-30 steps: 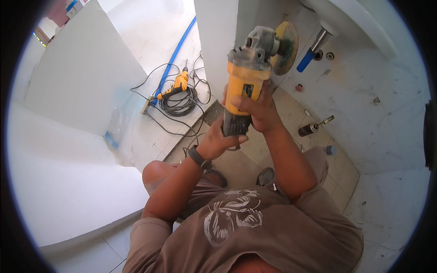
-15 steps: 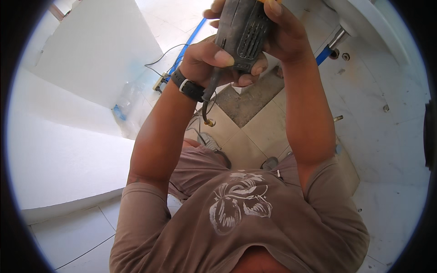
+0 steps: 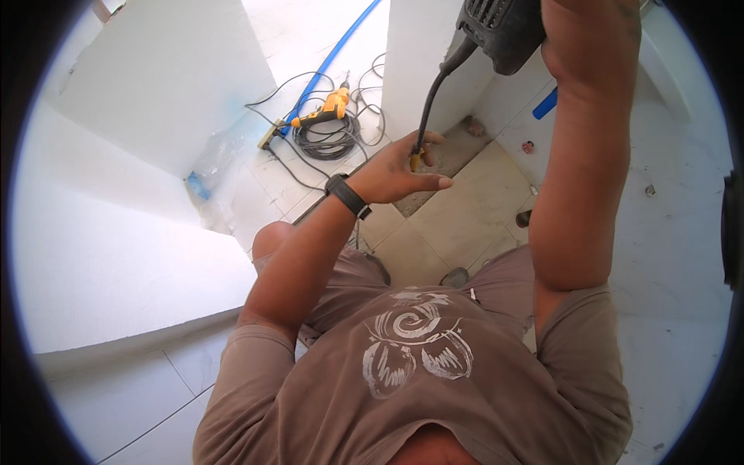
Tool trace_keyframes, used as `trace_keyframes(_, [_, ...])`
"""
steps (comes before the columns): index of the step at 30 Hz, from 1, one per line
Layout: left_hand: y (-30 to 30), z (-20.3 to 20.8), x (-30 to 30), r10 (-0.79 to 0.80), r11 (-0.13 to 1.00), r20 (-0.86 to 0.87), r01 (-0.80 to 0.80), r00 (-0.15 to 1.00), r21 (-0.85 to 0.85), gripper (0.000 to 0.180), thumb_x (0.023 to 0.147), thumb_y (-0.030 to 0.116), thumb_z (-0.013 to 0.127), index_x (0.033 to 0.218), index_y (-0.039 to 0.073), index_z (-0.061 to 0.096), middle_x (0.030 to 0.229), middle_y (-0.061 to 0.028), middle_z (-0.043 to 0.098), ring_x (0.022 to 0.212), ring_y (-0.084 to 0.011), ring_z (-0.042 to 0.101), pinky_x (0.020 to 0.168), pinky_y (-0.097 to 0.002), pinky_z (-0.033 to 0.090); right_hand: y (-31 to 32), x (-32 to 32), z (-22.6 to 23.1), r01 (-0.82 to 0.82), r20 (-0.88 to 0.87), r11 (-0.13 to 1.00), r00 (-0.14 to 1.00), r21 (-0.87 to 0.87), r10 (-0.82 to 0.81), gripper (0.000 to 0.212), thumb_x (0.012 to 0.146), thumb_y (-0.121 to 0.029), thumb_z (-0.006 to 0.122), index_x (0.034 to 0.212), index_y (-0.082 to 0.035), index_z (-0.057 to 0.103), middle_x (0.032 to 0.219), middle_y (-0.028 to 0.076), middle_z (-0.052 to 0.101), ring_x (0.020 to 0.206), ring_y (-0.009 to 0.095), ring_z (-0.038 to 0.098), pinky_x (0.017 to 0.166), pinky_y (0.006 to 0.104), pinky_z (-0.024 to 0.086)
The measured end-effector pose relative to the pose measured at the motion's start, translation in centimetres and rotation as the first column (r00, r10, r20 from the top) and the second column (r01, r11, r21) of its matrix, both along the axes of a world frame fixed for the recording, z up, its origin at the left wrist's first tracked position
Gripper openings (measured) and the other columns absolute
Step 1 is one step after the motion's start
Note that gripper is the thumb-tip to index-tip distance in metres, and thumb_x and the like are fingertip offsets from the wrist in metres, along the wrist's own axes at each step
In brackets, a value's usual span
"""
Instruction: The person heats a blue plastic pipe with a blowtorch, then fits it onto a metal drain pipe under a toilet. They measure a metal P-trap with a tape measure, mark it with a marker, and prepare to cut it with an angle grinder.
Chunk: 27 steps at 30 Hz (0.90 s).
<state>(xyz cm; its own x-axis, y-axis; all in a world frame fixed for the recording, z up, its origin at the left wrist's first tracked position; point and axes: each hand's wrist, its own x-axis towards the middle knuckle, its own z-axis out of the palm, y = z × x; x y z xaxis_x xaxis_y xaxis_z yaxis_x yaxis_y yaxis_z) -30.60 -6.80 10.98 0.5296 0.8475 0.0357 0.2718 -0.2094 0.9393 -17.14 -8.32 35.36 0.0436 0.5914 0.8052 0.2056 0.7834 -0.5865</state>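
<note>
At the upper right, a corded power tool with a black vented housing runs off the top edge. My right hand is on its right side, with the fingers out of view. A black cord drops from the tool to my left hand. That hand wears a black wristband, and its thumb and fingers are spread. A small yellow piece on the cord shows at the fingers, which look loose around it.
A yellow and black drill lies on the floor beside a coiled cable and a power strip. A blue pipe runs behind them. White walls stand at left, and a clear plastic bag lies by them.
My right hand has moved up and right with the tool. The left hand has come off the tool and moved down to its cord. The drill and coiled cable now show.
</note>
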Motion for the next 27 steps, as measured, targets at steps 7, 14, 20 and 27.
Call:
trace_keyframes(7, [0.2,6.3,3.5,0.147,0.812,0.387,-0.334,0.91,0.479,0.107,0.074,0.033,0.091,0.15,-0.008,0.027,0.135,-0.0284,0.057,0.126,-0.041,0.059,0.108,-0.0477,0.046,0.9,1.8,-1.4,0.441,0.31,0.879,0.874,-0.183,-0.374,0.076,0.077,-0.028,0.087,0.133,0.005,0.049,0.117,0.021,0.067,0.104,0.031,0.068,0.093,0.0405,0.054])
trace_keyframes(14, [-1.4,3.1,7.1,0.053,0.946,0.643,-0.245,0.764,0.214,0.085,0.08,0.01,0.083,0.146,0.001,0.032,0.125,-0.0137,0.063,0.115,-0.0275,0.065,0.095,-0.038,0.054,0.4,0.2,-11.9,0.35,0.281,0.871,0.924,-0.345,-0.26,0.072,0.075,-0.026,0.086,0.133,0.001,0.052,0.118,0.02,0.067,0.104,0.032,0.069,0.092,0.0428,0.055])
trace_keyframes(20, [-4.6,-2.1,3.7,-0.119,0.931,0.591,0.297,0.798,-0.212,0.066,0.079,0.004,0.08,0.136,0.003,0.049,0.116,-0.0083,0.067,0.11,-0.0215,0.066,0.096,-0.0371,0.053,-0.7,5.2,-16.1,-0.176,0.044,0.619,0.945,-0.765,0.324,0.063,0.071,-0.031,0.087,0.12,-0.001,0.063,0.107,0.013,0.069,0.096,0.022,0.068,0.082,0.0351,0.055])
trace_keyframes(27, [-5.6,-5.3,5.3,-0.113,0.894,0.481,0.3,0.869,-0.333,0.06,0.077,0.005,0.082,0.13,0.002,0.056,0.118,-0.01,0.069,0.114,-0.0236,0.066,0.1,-0.0383,0.052,-0.8,6.7,-21.4,-0.227,-0.055,0.547,0.948,-0.806,0.313,0.062,0.071,-0.037,0.086,0.115,0.001,0.065,0.103,0.013,0.069,0.093,0.021,0.069,0.081,0.0341,0.055])
